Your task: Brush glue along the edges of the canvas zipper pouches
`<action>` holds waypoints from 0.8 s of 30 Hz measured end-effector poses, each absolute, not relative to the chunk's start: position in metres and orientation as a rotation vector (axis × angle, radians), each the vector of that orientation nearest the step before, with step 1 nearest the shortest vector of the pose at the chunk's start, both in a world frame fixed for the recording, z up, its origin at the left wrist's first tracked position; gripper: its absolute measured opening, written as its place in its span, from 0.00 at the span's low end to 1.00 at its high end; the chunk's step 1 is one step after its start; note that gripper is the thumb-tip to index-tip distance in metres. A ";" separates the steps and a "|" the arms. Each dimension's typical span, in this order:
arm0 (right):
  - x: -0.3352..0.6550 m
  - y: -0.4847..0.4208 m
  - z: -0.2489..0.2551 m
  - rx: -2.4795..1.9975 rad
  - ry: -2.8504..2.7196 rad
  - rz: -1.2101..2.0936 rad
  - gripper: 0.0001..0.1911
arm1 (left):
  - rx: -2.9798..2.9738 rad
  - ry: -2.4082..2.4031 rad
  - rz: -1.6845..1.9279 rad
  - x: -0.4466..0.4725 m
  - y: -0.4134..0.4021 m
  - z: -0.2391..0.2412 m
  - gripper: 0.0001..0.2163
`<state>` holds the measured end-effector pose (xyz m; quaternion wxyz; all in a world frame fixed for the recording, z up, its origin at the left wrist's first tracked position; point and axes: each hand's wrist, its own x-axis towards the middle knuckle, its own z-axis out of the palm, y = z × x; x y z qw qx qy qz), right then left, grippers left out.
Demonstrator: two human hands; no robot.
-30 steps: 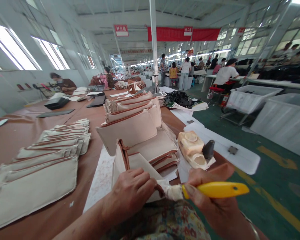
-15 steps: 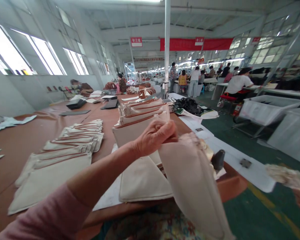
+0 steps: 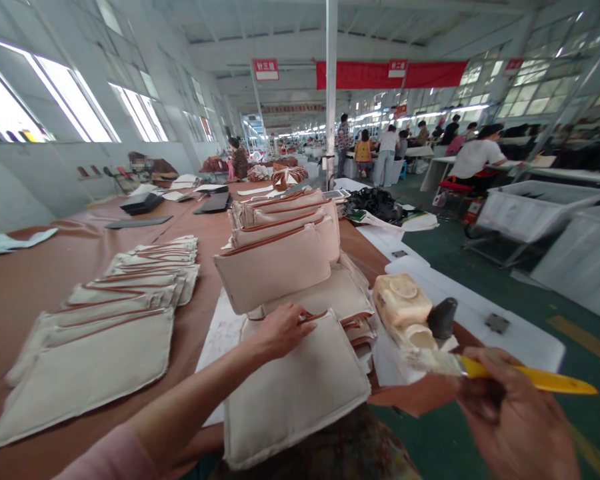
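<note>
My left hand (image 3: 283, 331) is closed on the brown-trimmed top edge of a cream fabric pouch (image 3: 300, 393), which lies tilted at the table's front edge. In my right hand (image 3: 515, 407) is a paintbrush (image 3: 530, 377) with a yellow handle. Its whitish bristles point left, at the mouth of a stained plastic glue container (image 3: 403, 303); whether they touch it I cannot tell. A dark cone-shaped object (image 3: 443, 317) stands beside the container. Behind my left hand, more cream pouches (image 3: 275, 267) lean in an overlapping stack.
A row of cream pouches (image 3: 115, 347) overlaps on the left of the brown-covered table (image 3: 200, 320). Black straps (image 3: 375, 208) are heaped farther back, near a white post (image 3: 331, 100). White bins (image 3: 543, 208) stand on the right, with several people working beyond.
My left hand has lowered the pouch from a raised, hanging position onto the table front. My right hand has come in from the right edge with the brush, toward the glue container.
</note>
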<state>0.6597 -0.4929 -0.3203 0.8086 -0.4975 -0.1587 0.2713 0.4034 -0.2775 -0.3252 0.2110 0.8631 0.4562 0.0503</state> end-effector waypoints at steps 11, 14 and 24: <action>0.649 -0.460 -0.335 -1.067 -0.304 0.706 0.17 | 2.421 1.309 0.217 0.439 -0.274 -0.353 0.21; 0.646 -0.459 -0.337 -1.072 -0.315 0.742 0.17 | 2.495 1.288 0.302 0.427 -0.287 -0.352 0.09; 0.644 -0.466 -0.337 -1.079 -0.286 0.696 0.17 | 2.665 1.360 0.396 0.423 -0.307 -0.366 0.10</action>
